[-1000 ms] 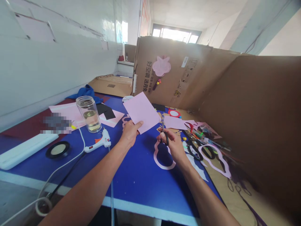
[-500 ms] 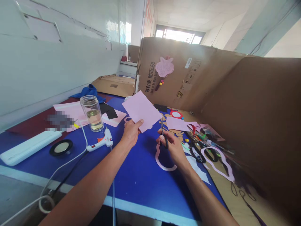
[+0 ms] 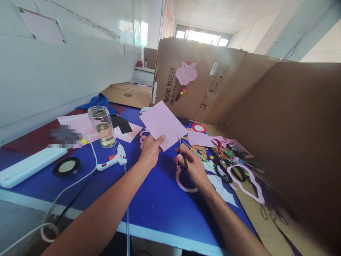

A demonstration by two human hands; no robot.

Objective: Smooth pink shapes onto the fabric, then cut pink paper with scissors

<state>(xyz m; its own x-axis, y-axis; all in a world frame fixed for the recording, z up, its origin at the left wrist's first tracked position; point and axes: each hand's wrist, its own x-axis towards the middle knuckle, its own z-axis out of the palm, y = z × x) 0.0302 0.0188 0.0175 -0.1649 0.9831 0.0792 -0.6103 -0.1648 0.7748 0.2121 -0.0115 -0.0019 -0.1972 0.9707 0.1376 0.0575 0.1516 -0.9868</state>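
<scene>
A square sheet of pink paper point(image 3: 165, 122) is pinched at its lower corner by my left hand point(image 3: 151, 151), thumb on top. My right hand point(image 3: 194, 167) grips black-handled scissors point(image 3: 183, 159), fingers through the loops. The blades point up and lie against the sheet's right corner; whether they are cutting into it I cannot tell. Below my right hand, a curved pink paper outline point(image 3: 183, 186) rests on the blue tabletop point(image 3: 157, 209), partly covered by the hand. Another pink cut-out point(image 3: 144, 138) shows just behind my left hand.
To the left are a white glue gun point(image 3: 113, 160) with its cord, a glass jar point(image 3: 103, 129) of yellowish liquid and a black tape roll point(image 3: 66, 166). Cardboard scraps, more scissors point(image 3: 223, 174) and a pink paper frame point(image 3: 249, 183) crowd the right. A cardboard wall point(image 3: 226, 85) stands behind.
The scissors have moved slightly left and onto the corner of the pink sheet, which has turned a little. My left hand keeps its hold. The whole view has shifted slightly.
</scene>
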